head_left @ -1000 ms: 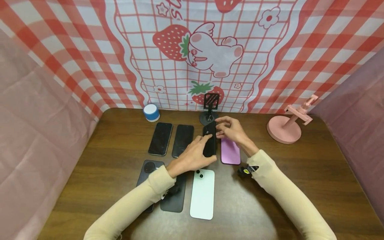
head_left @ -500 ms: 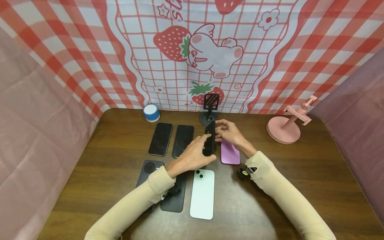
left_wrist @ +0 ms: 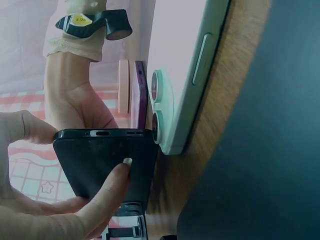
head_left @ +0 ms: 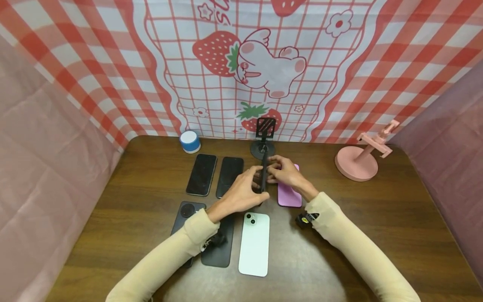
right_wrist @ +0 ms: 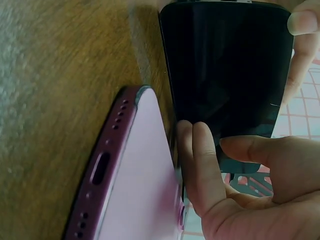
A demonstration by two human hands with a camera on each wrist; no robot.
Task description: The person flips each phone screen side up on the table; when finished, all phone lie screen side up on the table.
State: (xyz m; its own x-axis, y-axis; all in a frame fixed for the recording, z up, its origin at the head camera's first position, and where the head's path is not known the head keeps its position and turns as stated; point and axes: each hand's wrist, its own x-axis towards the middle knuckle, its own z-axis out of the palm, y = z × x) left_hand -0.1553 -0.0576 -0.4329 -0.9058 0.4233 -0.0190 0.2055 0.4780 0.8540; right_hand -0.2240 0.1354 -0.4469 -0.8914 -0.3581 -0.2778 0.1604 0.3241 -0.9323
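Turned further since half a second ago, the black phone (right_wrist: 225,75) now shows as a thin dark strip to your head camera, and your right hand (head_left: 285,173) has come slightly nearer to you. Closest to you, your pale yellow sleeves (head_left: 162,260) reach in from the lower corners over a brown wooden table (head_left: 113,205). Two dark phones lie partly hidden under your left forearm: one with a round camera block (head_left: 188,209), the other plain (head_left: 218,255). Right of them lies a pale mint phone (head_left: 254,247), back up, its cameras at the far end.

Beyond it, in the middle of the table, your left hand (head_left: 241,193) grips the black phone on its long side, thumb at the near corner and a fingertip against its back. Your right fingertips lie at its screen; whether they also grip it, you cannot tell, nor whether its lower edge touches the table. A purple phone (head_left: 289,193) lies partly under your right hand. To the left, two black phones (head_left: 202,175) lie side by side.

Farther back stand a blue-and-white cylinder (head_left: 190,142), a black folding stand (head_left: 261,147) and, at far right, a pink stand (head_left: 356,163). Behind them hangs a red-and-white strawberry cloth (head_left: 271,67).
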